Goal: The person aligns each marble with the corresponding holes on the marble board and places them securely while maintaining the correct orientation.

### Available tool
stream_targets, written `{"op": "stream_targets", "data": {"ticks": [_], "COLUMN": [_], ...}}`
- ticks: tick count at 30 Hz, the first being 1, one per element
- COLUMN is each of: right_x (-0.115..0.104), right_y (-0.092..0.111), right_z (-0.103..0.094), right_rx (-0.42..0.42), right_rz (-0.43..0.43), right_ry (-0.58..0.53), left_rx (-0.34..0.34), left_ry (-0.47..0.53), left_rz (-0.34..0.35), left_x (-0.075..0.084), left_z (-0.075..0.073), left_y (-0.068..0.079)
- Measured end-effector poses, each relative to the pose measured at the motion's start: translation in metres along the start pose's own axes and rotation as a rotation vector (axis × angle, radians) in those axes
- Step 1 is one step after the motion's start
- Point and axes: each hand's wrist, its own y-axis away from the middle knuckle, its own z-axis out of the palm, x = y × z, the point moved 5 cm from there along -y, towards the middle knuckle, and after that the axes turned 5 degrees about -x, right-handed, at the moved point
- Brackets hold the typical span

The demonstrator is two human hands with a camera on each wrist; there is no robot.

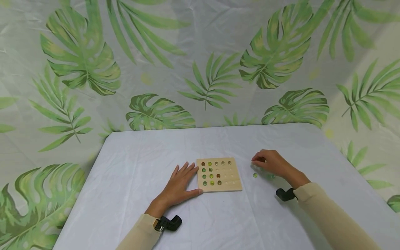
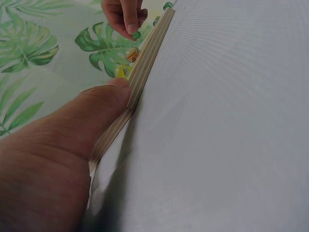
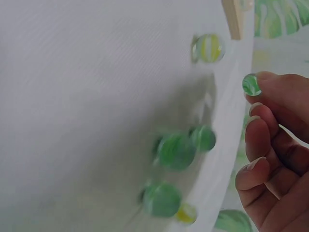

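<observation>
My left hand [image 1: 178, 185] lies with its fingers spread and straight at the left side of a wooden marble board [image 1: 232, 178]. Its thumb [image 2: 113, 92] presses on the board's near edge. Glass marbles fill the board's left columns and its far row; other hollows to the right hold none. Right of the board, my right hand [image 1: 273, 161] is raised just over the table. Between thumb and forefinger it pinches a green swirled marble [image 3: 251, 85], with the other fingers curled in. A loose yellow-striped marble [image 3: 210, 47] lies on the cloth between that hand and the board.
Several loose marbles, such as a green marble [image 3: 176, 151], sit on the table below my right hand, with a yellow marble [image 3: 187, 213] beside them. White cloth covers the table [image 1: 150, 149]. A leaf-patterned curtain [image 1: 212, 45] hangs behind the far edge.
</observation>
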Motion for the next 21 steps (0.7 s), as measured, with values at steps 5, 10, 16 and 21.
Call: {"op": "stream_targets", "data": {"ticks": [5,10,16,21], "right_x": [-0.010,-0.017,-0.024,-0.036], "right_y": [-0.006,-0.012,-0.020,-0.028], "right_z": [0.002,0.006,0.013,0.018], "right_rx": [0.006,0.013,0.016,0.018], "right_rz": [-0.022,-0.050,-0.057,-0.086], "right_ry": [-0.008,-0.017,-0.015,-0.026], "left_rx": [0.002,-0.002,-0.007,0.000], "left_ry": [0.002,0.007,0.012,0.013], "left_rz": [-0.002,-0.003,-0.001,0.004], "left_x": [0.000,0.000,0.000,-0.001], "left_z": [0.000,0.000,0.001,0.001], "left_y": [0.000,0.000,0.000,-0.001]}}
